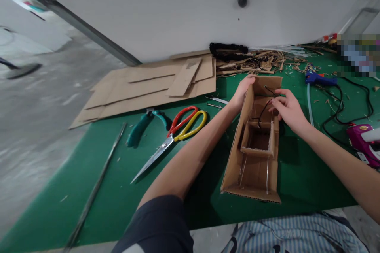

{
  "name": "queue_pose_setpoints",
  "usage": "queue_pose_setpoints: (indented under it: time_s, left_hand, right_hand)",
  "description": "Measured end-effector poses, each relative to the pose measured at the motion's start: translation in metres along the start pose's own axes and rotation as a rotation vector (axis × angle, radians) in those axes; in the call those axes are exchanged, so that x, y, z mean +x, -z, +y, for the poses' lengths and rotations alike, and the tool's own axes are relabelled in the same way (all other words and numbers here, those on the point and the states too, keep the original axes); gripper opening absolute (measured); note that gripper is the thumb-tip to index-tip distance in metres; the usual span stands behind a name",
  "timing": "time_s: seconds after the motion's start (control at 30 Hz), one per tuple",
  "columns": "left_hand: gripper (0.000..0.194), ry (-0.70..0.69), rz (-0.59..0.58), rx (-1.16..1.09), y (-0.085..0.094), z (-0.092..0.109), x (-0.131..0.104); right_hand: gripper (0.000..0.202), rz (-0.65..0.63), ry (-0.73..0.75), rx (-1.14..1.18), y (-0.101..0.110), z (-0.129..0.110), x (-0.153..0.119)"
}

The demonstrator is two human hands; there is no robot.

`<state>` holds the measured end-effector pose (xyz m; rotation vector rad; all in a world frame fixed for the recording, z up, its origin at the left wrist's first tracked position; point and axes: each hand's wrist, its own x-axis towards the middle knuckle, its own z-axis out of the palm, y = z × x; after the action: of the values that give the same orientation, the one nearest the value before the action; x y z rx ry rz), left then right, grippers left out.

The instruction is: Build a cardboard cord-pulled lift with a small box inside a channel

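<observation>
A long open cardboard box (233,166) stands on the green table in front of me. Inside it sits a smaller square cardboard box (257,151), with thin pale lines running lengthwise beside and below it. My left hand (243,90) is closed on the far left wall of the long box, its fingers partly hidden behind the cardboard. From the small box a thin black cord (263,111) rises toward the far end. Over the far right side, my right hand (287,106) pinches this cord between thumb and fingertips.
Left of the box lie large scissors (164,146), teal pliers (141,128) and a bundle of thin rods (97,185). Cardboard sheets (136,87) and brown scraps (264,61) are along the wall. A blue glue gun (320,80) and a magenta device (360,136) with cables occupy the right.
</observation>
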<state>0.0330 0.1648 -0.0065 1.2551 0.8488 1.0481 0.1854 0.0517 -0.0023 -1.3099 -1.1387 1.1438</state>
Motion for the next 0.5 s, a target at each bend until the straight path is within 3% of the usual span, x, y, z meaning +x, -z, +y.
queue_pose_setpoints:
  time_s: [0.5]
  left_hand:
    - [0.009, 0.016, 0.001, -0.074, -0.0052, 0.0089, -0.0081]
  right_hand:
    - [0.04, 0.023, 0.003, 0.023, -0.0016, -0.0024, -0.0025]
